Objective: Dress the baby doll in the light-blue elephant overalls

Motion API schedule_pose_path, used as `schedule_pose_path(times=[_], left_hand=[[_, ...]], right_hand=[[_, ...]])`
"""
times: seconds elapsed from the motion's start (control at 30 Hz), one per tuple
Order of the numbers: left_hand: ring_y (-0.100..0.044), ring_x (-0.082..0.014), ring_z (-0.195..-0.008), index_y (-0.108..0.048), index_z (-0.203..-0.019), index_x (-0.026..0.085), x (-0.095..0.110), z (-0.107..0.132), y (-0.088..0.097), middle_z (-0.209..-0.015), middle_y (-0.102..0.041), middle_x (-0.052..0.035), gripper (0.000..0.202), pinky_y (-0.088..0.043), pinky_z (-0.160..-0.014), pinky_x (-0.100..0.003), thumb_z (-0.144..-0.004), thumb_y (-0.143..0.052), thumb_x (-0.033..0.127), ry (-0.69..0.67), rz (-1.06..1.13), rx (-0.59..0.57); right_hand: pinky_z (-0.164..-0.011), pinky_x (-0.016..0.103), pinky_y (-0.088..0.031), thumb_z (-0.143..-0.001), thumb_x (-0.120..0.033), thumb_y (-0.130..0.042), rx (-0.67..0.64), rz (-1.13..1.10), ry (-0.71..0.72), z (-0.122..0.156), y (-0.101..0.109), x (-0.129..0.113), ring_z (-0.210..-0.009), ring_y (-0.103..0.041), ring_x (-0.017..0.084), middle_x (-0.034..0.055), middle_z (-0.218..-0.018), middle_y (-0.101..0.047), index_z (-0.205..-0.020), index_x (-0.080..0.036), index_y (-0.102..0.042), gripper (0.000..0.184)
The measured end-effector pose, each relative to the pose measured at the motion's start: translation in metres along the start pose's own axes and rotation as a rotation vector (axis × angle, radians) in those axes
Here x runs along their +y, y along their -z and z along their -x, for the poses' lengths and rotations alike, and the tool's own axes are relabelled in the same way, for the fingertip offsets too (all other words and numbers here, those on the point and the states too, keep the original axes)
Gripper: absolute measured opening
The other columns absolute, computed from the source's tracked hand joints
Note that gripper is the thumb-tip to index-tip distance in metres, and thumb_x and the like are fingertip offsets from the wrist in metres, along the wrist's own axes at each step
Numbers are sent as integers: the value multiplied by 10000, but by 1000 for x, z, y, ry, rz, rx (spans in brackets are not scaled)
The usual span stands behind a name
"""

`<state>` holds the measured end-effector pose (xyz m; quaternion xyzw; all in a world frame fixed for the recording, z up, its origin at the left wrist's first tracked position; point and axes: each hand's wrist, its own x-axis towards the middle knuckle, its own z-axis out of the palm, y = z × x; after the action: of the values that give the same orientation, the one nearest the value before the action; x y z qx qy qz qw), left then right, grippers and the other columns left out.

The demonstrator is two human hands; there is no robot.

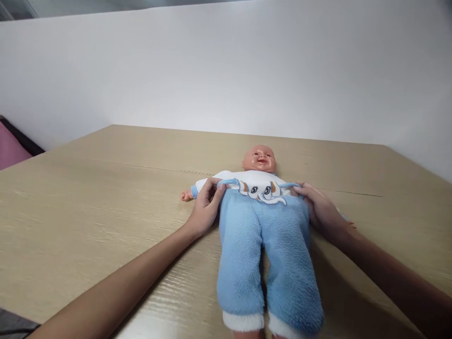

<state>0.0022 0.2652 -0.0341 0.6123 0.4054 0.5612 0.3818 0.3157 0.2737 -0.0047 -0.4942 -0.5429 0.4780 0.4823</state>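
A baby doll (260, 159) lies on its back on the wooden table, head away from me. It wears a white top (259, 177) and fuzzy light blue overalls (243, 245) with white cuffs and an elephant face on the bib. My left hand (208, 205) pinches the overalls' left upper edge, by a blue strap. At the opposite side, my right hand (321, 209) grips the other blue strap edge between thumb and fingers. The bib edge is stretched between both hands across the doll's chest. The doll's right arm is mostly hidden behind my right hand.
The wooden table (88, 197) spreads to both sides, with a seam running across it. A white wall (226, 70) stands behind it. Something pink with a black edge (14, 146) shows at the far left.
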Motion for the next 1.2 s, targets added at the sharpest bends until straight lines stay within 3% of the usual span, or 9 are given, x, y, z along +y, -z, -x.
schedule_pose_path(times=[0.1, 0.23, 0.37, 0.5, 0.63, 0.77, 0.93, 1.07, 1.2], left_hand=[[-617, -226, -1064, -622, -1140, 229, 2, 5, 1, -1098, -667, -55, 240, -455, -981, -338, -1109, -571, 461, -38, -51, 45], [-589, -226, -1062, -611, -1167, 223, 9, 11, 2, -1126, -636, -70, 148, -449, -986, -362, -1104, -589, 354, -211, -233, 113], [-584, -227, -1067, -589, -1165, 225, 10, 13, 4, -1102, -629, -71, 69, -443, -985, -381, -1099, -574, 238, -388, -293, 81], [-594, -233, -1106, -564, -1190, 235, 7, 13, 5, -1134, -631, -76, 93, -450, -1012, -393, -1104, -547, 205, -428, -266, 26], [-589, -224, -1072, -550, -1198, 235, 5, 15, 5, -1123, -621, -77, 81, -467, -959, -371, -1126, -511, 236, -359, -232, 4], [-592, -210, -1002, -552, -1197, 235, 5, 16, 6, -1079, -628, -62, 82, -470, -901, -348, -1135, -506, 263, -293, -268, 26], [-568, -216, -985, -547, -1169, 233, 4, 16, 9, -1060, -612, -61, 71, -474, -926, -380, -1101, -554, 216, -439, -339, 54], [-559, -273, -1223, -570, -1250, 239, 4, 19, 9, -1225, -558, -111, 197, -475, -1072, -466, -1064, -600, 183, -595, -464, 147], [-518, -300, -1341, -564, -1312, 246, 4, 22, 10, -1381, -495, -147, 281, -478, -1124, -506, -1048, -604, 160, -702, -479, 172]], right_hand=[[-682, 337, -500, -966, -497, -655, -19, 16, -21, -15, -12, -27, -740, -598, 196, -19, -832, -656, -1119, -305, -719, 255], [-975, 444, -543, -986, -491, -672, 19, 424, 286, -46, -45, -55, -1107, -694, 290, 64, -1233, -763, -1201, -281, -723, 304], [-1029, 501, -537, -1032, -434, -640, -382, 779, 482, -85, -88, -69, -1111, -717, 317, 105, -1198, -797, -1182, -249, -767, 270], [-1051, 468, -524, -972, -274, -718, -807, 991, 687, -109, -134, -71, -1217, -698, 328, 126, -1291, -775, -1213, -201, -772, 257], [-847, 344, -514, -873, -119, -758, -867, 1035, 761, -113, -164, -64, -973, -722, 261, 73, -1031, -797, -1007, -185, -780, 151], [-748, 301, -460, -872, -200, -764, -736, 995, 765, -109, -165, -63, -842, -681, 215, 55, -973, -765, -987, -181, -725, 122], [-732, 309, -464, -861, -236, -704, -448, 816, 653, -104, -139, -67, -841, -681, 217, 40, -989, -767, -1121, -196, -682, 264], [-814, 302, -537, -846, -163, -638, -535, 543, 528, -100, -117, -66, -957, -713, 203, 33, -1133, -761, -1201, -217, -658, 359], [-851, 316, -540, -834, -107, -612, -562, 535, 509, -94, -109, -67, -984, -712, 207, 26, -1099, -774, -1237, -212, -681, 422]])
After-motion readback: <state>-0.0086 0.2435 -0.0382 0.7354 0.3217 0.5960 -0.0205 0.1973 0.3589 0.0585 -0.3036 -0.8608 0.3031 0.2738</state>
